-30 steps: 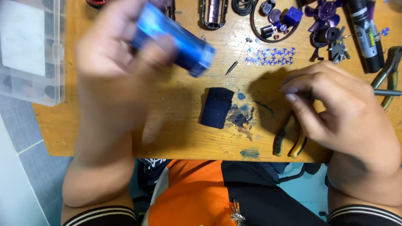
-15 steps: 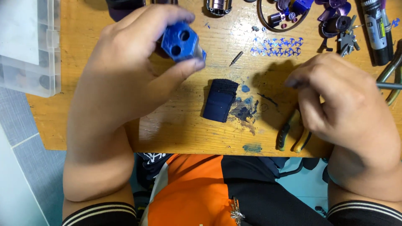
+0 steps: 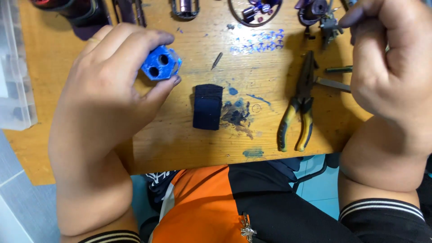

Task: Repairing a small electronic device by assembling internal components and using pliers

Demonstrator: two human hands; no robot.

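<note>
My left hand (image 3: 112, 85) grips a blue plastic cylinder (image 3: 161, 63), its end with two round holes turned up toward the camera. My right hand (image 3: 391, 58) hovers at the upper right over the wooden table (image 3: 180, 135), fingers curled near a cluster of small purple and dark parts (image 3: 319, 13); whether it pinches anything I cannot tell. A dark blue folded strap (image 3: 208, 106) lies between the hands. Yellow-handled pliers (image 3: 299, 105) lie to the left of my right hand.
A clear plastic organiser box (image 3: 13, 76) sits at the table's left edge. A small screw (image 3: 217, 60) and blue paint marks (image 3: 258, 42) are on the wood. Metal and purple parts line the far edge. A thin metal rod (image 3: 335, 84) lies by the pliers.
My right hand has lifted off the pliers and moved up and to the right, uncovering them. My left hand has turned the blue cylinder end-on and lowered it a little.
</note>
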